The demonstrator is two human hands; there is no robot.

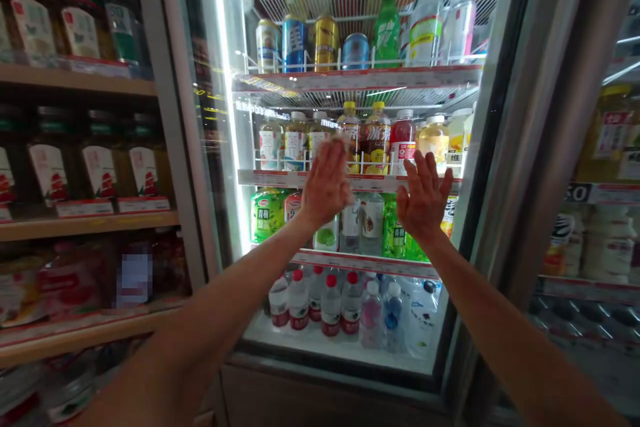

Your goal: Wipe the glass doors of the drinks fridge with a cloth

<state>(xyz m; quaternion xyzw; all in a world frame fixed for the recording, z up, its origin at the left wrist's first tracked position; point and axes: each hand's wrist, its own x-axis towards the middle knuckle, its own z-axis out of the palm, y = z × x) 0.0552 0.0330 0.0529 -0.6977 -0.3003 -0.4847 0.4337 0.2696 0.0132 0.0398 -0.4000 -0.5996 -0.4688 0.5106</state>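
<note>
L hand (326,188) flat, fingers close tog., nothing in it; R hand (424,205) splayed, also empty. Both up in front of lit fridge (345,372); can't tell if touching it. Yellow-cap bottles (377,137) stand at front edge of shelf (373,182), btwn hands in view; red-drink bottle (403,139) just R, nearer R corner.

Clear gap between left hand (325,185) and right hand (424,200); ahead, reflecting glass (270,85) bars way to shelf edges (360,80), bottles (377,133).

left hand (325,187) and right hand (424,200) raised, lit fridge (350,373), bottles (331,307)
</note>
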